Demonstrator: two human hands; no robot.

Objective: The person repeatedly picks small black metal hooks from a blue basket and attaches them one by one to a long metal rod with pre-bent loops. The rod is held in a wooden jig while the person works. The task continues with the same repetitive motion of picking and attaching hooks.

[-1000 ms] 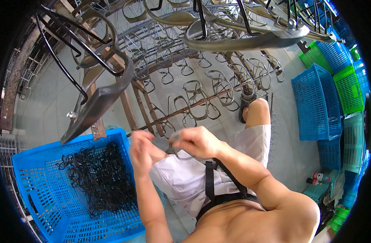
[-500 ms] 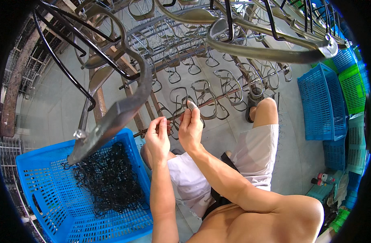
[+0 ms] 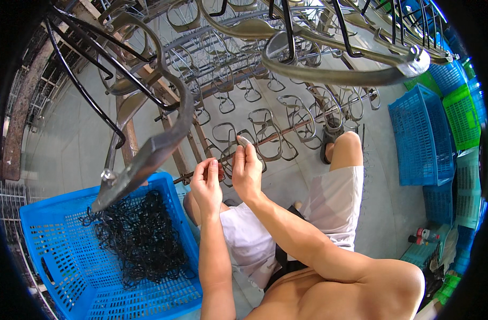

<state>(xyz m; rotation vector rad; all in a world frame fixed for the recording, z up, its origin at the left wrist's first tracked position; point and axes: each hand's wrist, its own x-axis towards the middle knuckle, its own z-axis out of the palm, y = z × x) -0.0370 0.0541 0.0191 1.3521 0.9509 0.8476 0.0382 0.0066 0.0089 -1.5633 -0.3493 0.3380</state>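
My left hand (image 3: 206, 184) is raised in front of my knees, its fingers curled in and the thumb pressed against them. What it holds, if anything, is hidden. Close by on the right, my right hand (image 3: 248, 173) has its fingers and thumb together in a pinch. Something small and grey (image 3: 244, 141) shows at its fingertips; whether it is a metal part or a finger cover I cannot tell. Just beyond both hands, bent metal loop pieces (image 3: 267, 128) hang along a thin rusty rod (image 3: 293, 127), partly hidden by my fingers.
To my left stands a blue plastic basket (image 3: 38, 213) with a tangle of thin black loops (image 3: 142, 240). Large metal loops (image 3: 350, 74) on black hooks (image 3: 84, 85) hang close overhead. Blue crates (image 3: 414, 133) and green crates (image 3: 462, 120) line the right side.
The view has shifted slightly, so the hanging loops sit a little further left. My right hand has moved slightly left; both hands keep nearly the same closed pose.
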